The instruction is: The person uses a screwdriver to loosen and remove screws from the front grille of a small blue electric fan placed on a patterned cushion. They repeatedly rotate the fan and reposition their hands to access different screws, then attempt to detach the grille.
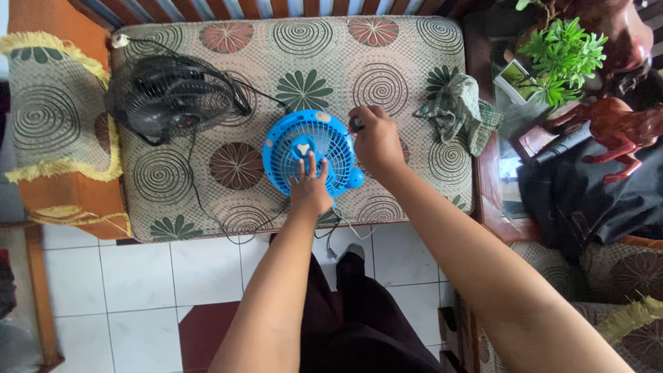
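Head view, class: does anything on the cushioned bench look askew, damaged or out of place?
Both fans lie on their backs, not upright: the blue fan under the left hand and right hand, and the black fan. A checked cloth lies crumpled. No damage shows.

The left hand [310, 188] presses on the blue fan's [304, 153] front grille on the patterned cushion [387, 55]; the right hand [376, 140] grips what seems a dark tool at its rim, beside a black fan [169, 97].
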